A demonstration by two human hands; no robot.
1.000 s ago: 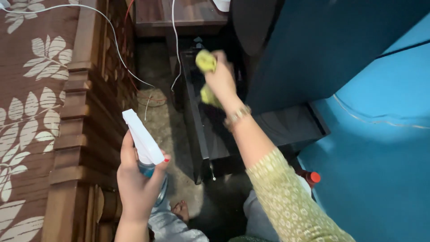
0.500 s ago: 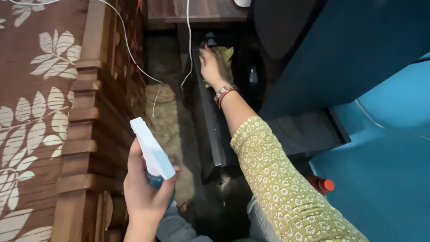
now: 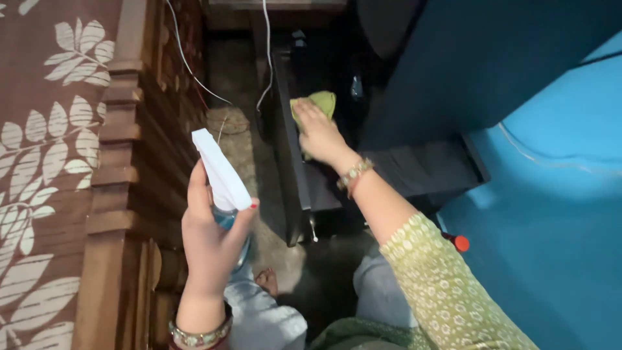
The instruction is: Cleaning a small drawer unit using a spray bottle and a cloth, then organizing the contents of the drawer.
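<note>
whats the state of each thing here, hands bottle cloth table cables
left hand: raised, gripping the spray bottle
spray bottle: upright, white head on top, held off the floor
right hand: pressed flat on the cloth
green cloth: bunched, lying on the dark table
dark table: standing on the floor
white cable: hanging slack

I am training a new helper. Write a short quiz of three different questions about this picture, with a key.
1. True or false: the left hand holds a spray bottle.
2. The right hand presses what? A) sponge B) green cloth C) brush
3. Fill in: the cloth lies on a dark ____.

Key: 1 true; 2 B; 3 shelf.
</note>
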